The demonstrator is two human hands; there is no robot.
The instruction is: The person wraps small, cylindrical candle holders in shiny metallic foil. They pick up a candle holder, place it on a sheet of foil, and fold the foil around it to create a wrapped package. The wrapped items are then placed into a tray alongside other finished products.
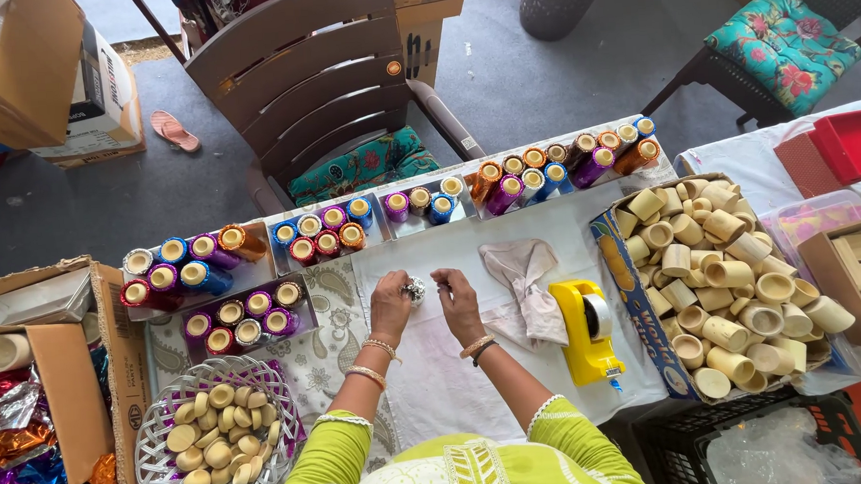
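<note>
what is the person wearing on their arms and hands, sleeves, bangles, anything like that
Both arms come out of short lime-green sleeves edged with a pale, lacy white trim. The left hand has two thin gold-coloured bangles behind it, one at the wrist and one further up the forearm. The right hand has a gold-coloured bangle and a dark band at the wrist. No rings can be made out, and no gloves.
</note>
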